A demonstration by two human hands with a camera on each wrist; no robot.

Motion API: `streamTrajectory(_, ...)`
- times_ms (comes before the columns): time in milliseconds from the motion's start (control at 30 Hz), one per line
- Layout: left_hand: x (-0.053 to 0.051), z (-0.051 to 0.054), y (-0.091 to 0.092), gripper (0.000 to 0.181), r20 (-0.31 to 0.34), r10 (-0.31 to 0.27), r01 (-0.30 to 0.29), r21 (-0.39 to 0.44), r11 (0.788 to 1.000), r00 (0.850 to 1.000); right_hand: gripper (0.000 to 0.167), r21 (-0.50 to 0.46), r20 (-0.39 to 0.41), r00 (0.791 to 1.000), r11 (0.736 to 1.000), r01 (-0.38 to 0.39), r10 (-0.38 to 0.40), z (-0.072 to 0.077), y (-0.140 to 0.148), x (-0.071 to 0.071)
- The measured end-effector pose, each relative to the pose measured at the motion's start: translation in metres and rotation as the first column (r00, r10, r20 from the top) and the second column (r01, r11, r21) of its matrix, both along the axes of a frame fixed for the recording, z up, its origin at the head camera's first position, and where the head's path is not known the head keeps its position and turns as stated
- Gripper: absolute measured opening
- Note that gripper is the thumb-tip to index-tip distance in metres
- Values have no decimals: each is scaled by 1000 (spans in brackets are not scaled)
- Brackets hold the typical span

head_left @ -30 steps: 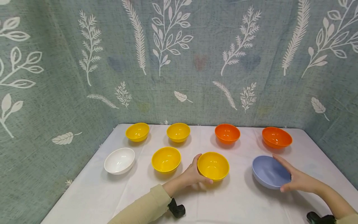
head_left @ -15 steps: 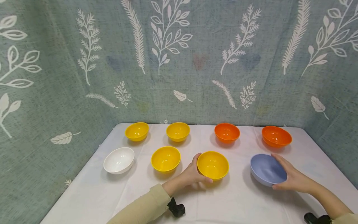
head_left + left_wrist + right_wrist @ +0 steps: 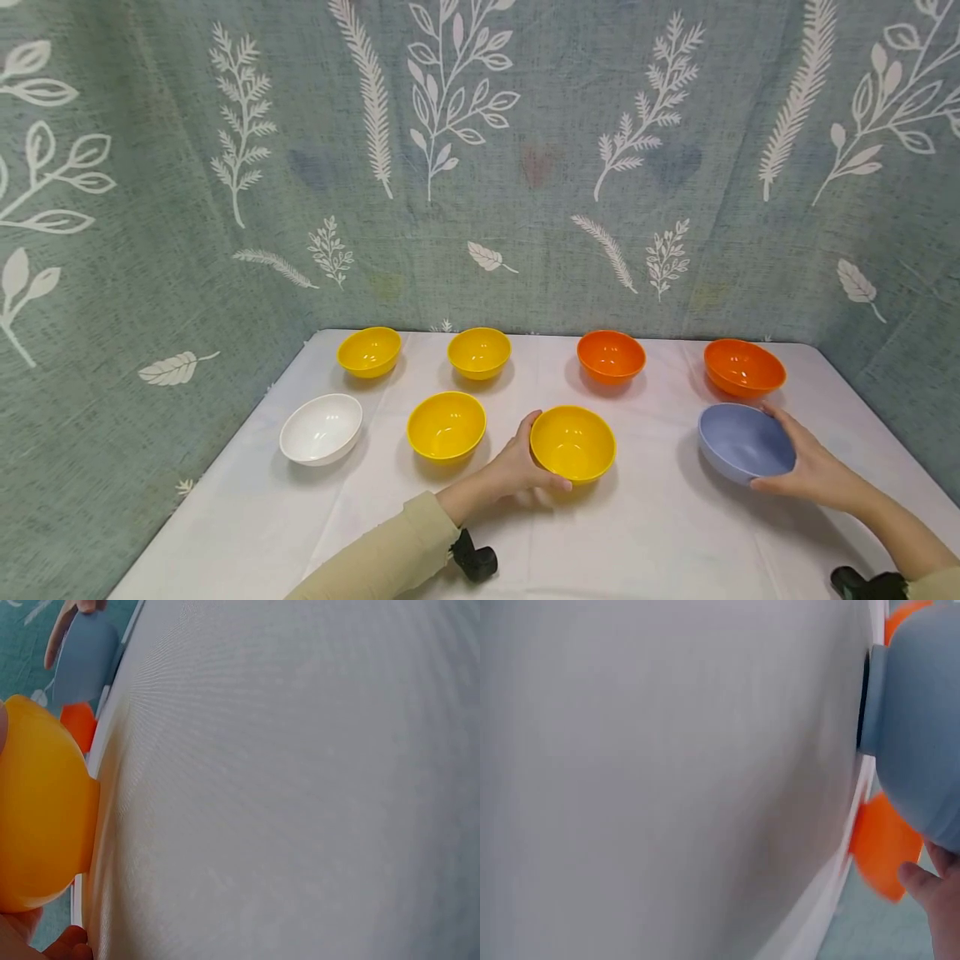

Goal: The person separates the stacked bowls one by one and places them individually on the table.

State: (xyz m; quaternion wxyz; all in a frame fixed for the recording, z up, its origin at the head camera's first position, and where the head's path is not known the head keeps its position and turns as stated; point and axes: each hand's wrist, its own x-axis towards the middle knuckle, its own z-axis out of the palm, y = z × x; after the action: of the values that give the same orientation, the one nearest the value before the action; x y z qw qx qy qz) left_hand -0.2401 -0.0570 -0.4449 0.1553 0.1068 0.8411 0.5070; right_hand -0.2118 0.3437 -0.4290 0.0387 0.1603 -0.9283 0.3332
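My left hand (image 3: 521, 462) grips the near-left side of a glossy yellow bowl (image 3: 573, 445), thumb at the front and fingers behind. That yellow bowl (image 3: 45, 810) sits upright on the white cloth in the left wrist view. On the right, my right hand (image 3: 813, 467) holds a periwinkle-blue bowl (image 3: 746, 443) by its right side, thumb at the front edge and fingers at the back. In the right wrist view the blue bowl (image 3: 926, 720) is upright, its foot very close to the cloth; whether it touches I cannot tell.
Beyond the blue bowl stand two orange bowls (image 3: 611, 357) (image 3: 744, 368). Two yellow bowls (image 3: 369, 352) (image 3: 479, 353) line the back left. A third yellow bowl (image 3: 447, 427) and a white bowl (image 3: 321, 430) stand nearer. A patterned curtain (image 3: 480, 167) closes off the table's back.
My right hand first shifted the blue bowl slightly left, then carried it right and a little back, nearer the right orange bowl. My left hand and its yellow bowl have stayed put.
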Motion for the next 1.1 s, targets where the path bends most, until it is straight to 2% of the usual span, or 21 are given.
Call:
streamTrajectory(333, 0, 0, 0, 109, 1, 1, -1, 0, 1000, 1000, 101, 72, 50, 997, 996, 59, -62, -4, 37, 1)
streamTrajectory(433, 0, 0, 0, 109, -5, -1, 1, 4, 1000, 1000, 100, 55, 34, 997, 996, 68, -70, -6, 44, 3)
streamTrajectory(600, -2, -1, -1, 110, -9, 2, -2, 11, 1000, 1000, 95, -4, 2, 999, 999, 32, -32, -11, 49, 6)
streamTrajectory(733, -3, -2, -1, 110, -12, -5, 5, 13, 1000, 1000, 90, 30, 17, 1000, 999, 11, -12, -11, 48, 6)
streamTrajectory(867, -3, -2, 0, 110, -17, -8, 8, 15, 1000, 1000, 87, 71, 77, 997, 997, 4, -10, -5, 41, 4)
streamTrajectory(967, -3, -3, 0, 110, -18, -9, 9, 21, 1000, 1000, 89, 58, 104, 994, 998, 6, -12, 1, 31, 2)
streamTrajectory(1100, -4, -3, 0, 110, -17, -15, 15, 29, 999, 1000, 101, 144, 80, 996, 989, 20, -32, 11, 12, -1)
